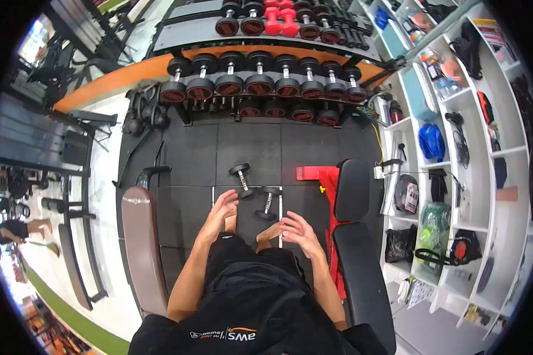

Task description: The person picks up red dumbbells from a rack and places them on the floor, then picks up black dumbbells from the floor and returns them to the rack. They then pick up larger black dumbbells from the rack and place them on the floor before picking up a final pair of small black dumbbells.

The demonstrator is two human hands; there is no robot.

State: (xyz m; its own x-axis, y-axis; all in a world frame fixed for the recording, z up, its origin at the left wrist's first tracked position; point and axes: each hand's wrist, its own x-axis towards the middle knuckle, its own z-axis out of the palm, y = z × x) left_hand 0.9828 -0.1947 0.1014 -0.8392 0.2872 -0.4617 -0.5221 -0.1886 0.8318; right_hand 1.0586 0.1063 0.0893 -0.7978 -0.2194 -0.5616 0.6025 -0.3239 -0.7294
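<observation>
My left hand (224, 208) is raised in front of me, fingers apart and nothing in it. On the other side my right hand (299, 229) is held up too, also empty with its fingers spread. Two black dumbbells with silver handles lie on the dark floor just beyond my hands: a left dumbbell (242, 177) close to my left fingertips, and a right dumbbell (268, 205) between the two hands. Neither hand touches a dumbbell. My legs show in part below them.
A rack (189, 31) ahead carries rows of black dumbbells and a few red dumbbells (281, 22). A brown padded bench (139, 248) is at left; a black bench with a red frame (361, 260) is at right. White shelves (472, 201) hold bags. Another person (18, 229) is far left.
</observation>
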